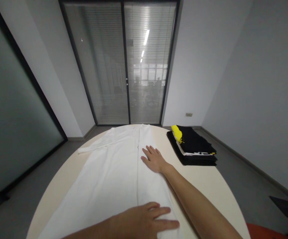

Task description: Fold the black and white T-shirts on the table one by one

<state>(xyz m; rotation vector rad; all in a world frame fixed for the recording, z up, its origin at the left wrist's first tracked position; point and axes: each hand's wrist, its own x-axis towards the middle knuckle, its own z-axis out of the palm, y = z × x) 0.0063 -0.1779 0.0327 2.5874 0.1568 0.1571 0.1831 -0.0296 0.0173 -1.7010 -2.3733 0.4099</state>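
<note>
A white short-sleeved shirt (114, 172) lies spread over the round table, one sleeve reaching out to the left. Its right side is folded inward, leaving a lengthwise edge down the middle. My right hand (154, 160) rests palm down on that folded strip, fingers spread. Nearer to me, my left hand (146, 219) crosses over the lower part of the shirt with its fingers apart, pointing right. Neither hand grips the cloth. Part of the shirt's lower end is hidden by my left arm and the frame edge.
A stack of folded dark clothes (196, 142), with a yellow print on top, sits at the right of the pale round table (208, 182). Beyond stand a glass door with blinds (146, 99) and grey walls. Something red (263, 230) shows at bottom right.
</note>
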